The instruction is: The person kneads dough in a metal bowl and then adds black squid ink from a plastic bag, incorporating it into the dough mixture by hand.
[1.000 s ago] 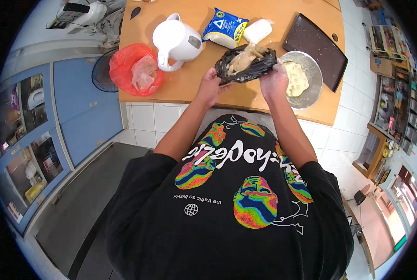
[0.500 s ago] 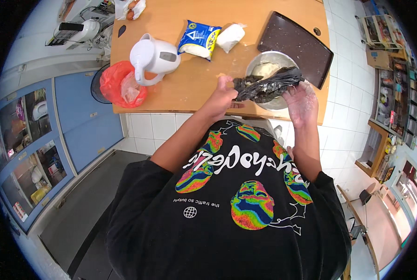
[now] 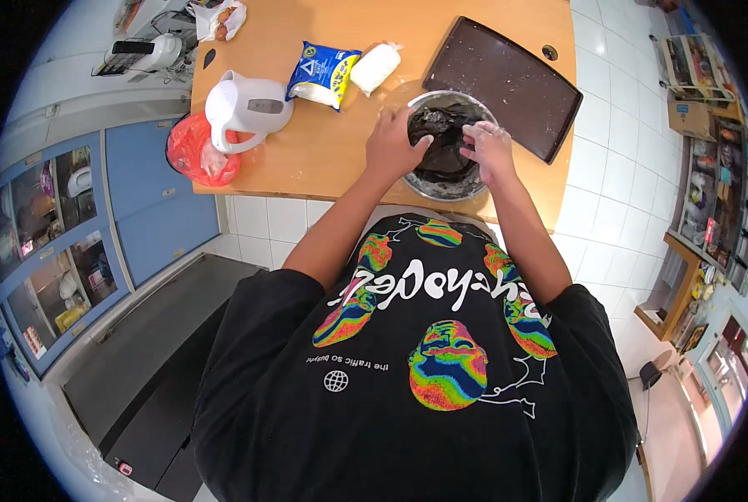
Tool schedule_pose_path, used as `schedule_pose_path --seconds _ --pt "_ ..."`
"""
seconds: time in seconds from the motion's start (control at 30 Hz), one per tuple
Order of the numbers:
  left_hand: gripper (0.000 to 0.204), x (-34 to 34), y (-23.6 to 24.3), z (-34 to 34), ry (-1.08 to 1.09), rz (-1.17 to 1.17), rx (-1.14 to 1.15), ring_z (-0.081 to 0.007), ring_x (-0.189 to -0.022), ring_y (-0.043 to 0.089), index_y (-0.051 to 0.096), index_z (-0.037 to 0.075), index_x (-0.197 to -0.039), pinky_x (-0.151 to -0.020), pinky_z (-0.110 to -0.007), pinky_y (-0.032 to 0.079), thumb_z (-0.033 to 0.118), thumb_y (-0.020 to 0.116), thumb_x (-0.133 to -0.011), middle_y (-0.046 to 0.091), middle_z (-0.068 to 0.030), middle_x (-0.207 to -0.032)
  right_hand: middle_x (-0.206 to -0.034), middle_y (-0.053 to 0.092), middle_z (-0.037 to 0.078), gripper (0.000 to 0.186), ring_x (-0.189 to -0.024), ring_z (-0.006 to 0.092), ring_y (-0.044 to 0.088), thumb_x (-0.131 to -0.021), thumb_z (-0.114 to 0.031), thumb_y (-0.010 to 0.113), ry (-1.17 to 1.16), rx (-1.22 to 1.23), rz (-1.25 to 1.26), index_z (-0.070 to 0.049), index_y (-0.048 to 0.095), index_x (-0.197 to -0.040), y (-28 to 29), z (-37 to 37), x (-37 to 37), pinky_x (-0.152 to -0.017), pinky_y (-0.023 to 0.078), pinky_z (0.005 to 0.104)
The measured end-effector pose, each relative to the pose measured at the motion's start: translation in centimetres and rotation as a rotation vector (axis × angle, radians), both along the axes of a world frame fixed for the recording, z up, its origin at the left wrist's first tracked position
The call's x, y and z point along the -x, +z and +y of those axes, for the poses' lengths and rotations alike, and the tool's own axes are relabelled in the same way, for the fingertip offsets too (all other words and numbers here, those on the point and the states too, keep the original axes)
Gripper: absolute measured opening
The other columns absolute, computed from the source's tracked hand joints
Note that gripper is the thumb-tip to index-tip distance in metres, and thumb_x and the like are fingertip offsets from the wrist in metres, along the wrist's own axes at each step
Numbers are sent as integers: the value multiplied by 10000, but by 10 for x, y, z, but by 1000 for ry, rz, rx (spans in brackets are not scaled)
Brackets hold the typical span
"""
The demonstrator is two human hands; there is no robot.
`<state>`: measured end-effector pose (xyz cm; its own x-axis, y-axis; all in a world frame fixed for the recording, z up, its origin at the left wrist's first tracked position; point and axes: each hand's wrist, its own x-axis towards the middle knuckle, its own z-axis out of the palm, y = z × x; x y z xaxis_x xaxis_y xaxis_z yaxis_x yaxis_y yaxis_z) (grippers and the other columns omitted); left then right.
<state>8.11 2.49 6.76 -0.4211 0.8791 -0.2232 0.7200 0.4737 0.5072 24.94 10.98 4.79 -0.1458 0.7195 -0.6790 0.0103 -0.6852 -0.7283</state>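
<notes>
A black plastic bag (image 3: 442, 151) lies crumpled inside a metal bowl (image 3: 446, 195), covering what the bowl holds. My left hand (image 3: 393, 144) is at the bowl's left rim, its thumb stretched apart from the fingers and reaching over the edge. On the opposite side, my right hand (image 3: 491, 154) hovers at or touches the bag's right part, fingers bent but apart; contact is hard to make out. Neither hand grips anything that I can see. The pale dough seen earlier in the bowl is hidden under the plastic.
Right of the bowl lies a dark baking tray (image 3: 508, 84). A blue-and-yellow packet (image 3: 323, 75) and a white bag (image 3: 376, 69) lie beyond it on the left. A white electric jug (image 3: 248, 109) and red plastic bag (image 3: 194, 151) occupy the table's left side; eggs (image 3: 223, 25) sit far left.
The black plastic bag, held stretched between both hands above the bowl, has come down into it over the dough. Both hands have let go. The view has shifted slightly.
</notes>
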Motion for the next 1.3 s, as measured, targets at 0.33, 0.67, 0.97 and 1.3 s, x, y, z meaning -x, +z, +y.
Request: schedule_pose_path --seconds 0.33,0.67,0.97,1.3 --pt "261 22 -24 59 -626 -112 97 -310 -1055 585 667 133 -951 -1037 -464 390 120 764 -710 650 -70 -1027 -983 709 164 244 -912 273 684 -826 -211 709 533 -630 -378 -31 714 -989 -19 3 -39 -816 511 350" --pt "198 18 -19 65 -724 28 -279 -305 -1028 560 633 111 -840 -934 -453 427 111 755 -685 595 -45 -1043 -1057 682 131 254 -950 306 642 -793 -198 719 600 -708 -375 -64 709 -1009 -13 -5 -36 -853 496 392" --pt "111 7 -32 18 -736 269 -467 -272 -922 557 632 137 -783 -785 -428 460 147 708 -703 582 -37 -931 -1040 617 69 234 -1100 301 529 -766 -148 714 716 -1214 -569 -109 666 -991 -19 5 -42 -981 424 422" --pt "149 -10 -27 -7 -42 -323 57 -264 -782 638 612 102 -795 -655 -401 511 195 725 -770 607 -70 -720 -866 657 56 66 -906 274 620 -797 -141 677 706 -1122 -473 -96 649 -838 -43 -32 -56 -878 470 415"
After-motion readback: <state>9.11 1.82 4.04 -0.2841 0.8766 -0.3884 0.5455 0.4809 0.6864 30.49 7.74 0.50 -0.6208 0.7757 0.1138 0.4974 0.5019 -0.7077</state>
